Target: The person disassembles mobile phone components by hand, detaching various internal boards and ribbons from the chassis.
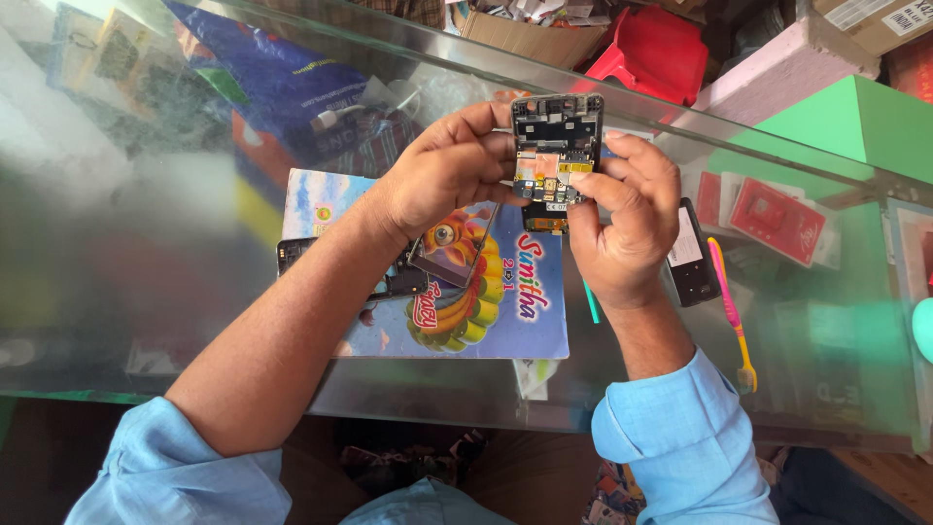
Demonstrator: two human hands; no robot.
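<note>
An opened phone frame (556, 146) with bare circuit parts is held up above a glass counter (146, 253). My left hand (442, 170) grips its left side. My right hand (627, 214) holds its right side, thumb pressed on the small parts near the lower middle. Below the hands lies a colourful notebook (515, 311) with a cartoon cover. A loose screen panel (449, 255) and a dark phone part (292, 255) rest on the notebook's left half, partly hidden by my left forearm.
A black phone (692, 255) lies right of my right hand, with a pink-and-yellow toothbrush (731, 311) beside it. Red card packets (777, 222) show under the glass. A green box (836, 122) and a red stool (649, 49) stand behind the counter.
</note>
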